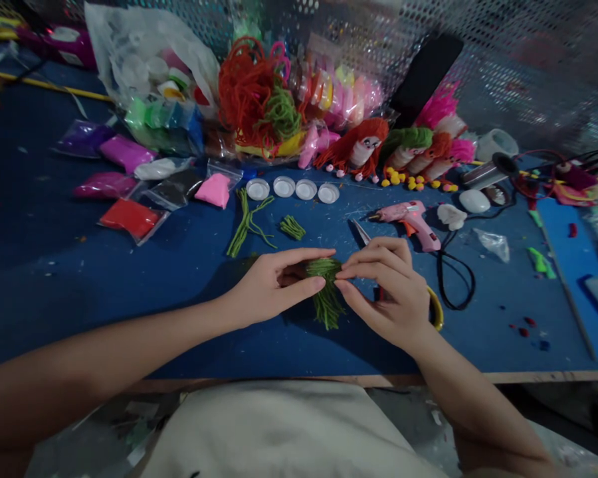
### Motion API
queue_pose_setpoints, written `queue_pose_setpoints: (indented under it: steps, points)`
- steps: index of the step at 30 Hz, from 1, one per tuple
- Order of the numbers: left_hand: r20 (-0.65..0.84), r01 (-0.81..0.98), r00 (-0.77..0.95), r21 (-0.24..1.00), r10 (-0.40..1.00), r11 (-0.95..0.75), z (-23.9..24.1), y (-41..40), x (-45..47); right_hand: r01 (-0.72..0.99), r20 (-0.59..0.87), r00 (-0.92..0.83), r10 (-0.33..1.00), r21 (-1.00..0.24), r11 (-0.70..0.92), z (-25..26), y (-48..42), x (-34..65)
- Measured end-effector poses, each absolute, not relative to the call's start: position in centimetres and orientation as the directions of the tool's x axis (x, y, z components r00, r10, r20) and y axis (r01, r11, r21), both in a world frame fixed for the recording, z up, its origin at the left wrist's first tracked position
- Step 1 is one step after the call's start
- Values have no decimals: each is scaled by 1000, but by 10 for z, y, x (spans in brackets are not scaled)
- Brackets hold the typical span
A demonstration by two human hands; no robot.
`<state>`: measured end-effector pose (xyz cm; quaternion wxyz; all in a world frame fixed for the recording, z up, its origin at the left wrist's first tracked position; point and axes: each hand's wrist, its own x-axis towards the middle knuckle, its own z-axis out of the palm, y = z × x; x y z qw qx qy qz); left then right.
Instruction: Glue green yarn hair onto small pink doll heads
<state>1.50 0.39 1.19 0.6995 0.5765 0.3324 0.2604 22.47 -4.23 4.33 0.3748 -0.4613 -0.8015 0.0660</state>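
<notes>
Between my hands, above the blue table, is a bundle of green yarn [327, 302] with its loose strands hanging toward me. My left hand [284, 282] grips it from the left between thumb and fingers. On the other side my right hand [389, 289] pinches the bundle's edge with thumb and fingertips. Scissors [361, 232] lie partly hidden under my right hand, with one blade tip showing. Just beyond my hands lie a short cut bunch of green yarn [292, 227] and some longer green strands [244, 229].
A pink glue gun [408, 220] lies right of the scissors. White caps [305, 190] form a row behind the yarn. Yarn-haired dolls [363, 149] stand at the back. Bagged clay [132, 218] lies left, a yellow tape roll [436, 309] by my right wrist.
</notes>
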Motion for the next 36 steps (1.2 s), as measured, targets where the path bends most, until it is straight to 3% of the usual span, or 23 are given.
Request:
queue_pose_setpoints:
  steps: [10, 18, 25, 28, 32, 36]
  points:
    - [-106, 33, 633, 993, 767, 110, 6, 1, 14, 702, 526, -298, 796, -444, 557, 43, -41, 224]
    - [-156, 48, 653, 985, 741, 165, 11, 6, 14, 573, 449, -246, 859, -647, 503, 43, -41, 228]
    - [-152, 11, 655, 981, 740, 192, 12, 5, 14, 578, 508, -267, 819, -596, 558, 42, -41, 223]
    - [-144, 10, 645, 984, 751, 180, 12, 5, 15, 547, 492, -274, 826, -627, 555, 40, -42, 224]
    - [-140, -1, 638, 983, 757, 182, 13, 7, 16, 426, 427, -250, 869, -758, 494, 35, -45, 227]
    - [-145, 28, 621, 986, 771, 162, 13, 8, 14, 129, 414, -109, 904, -896, 426, 30, -45, 227]
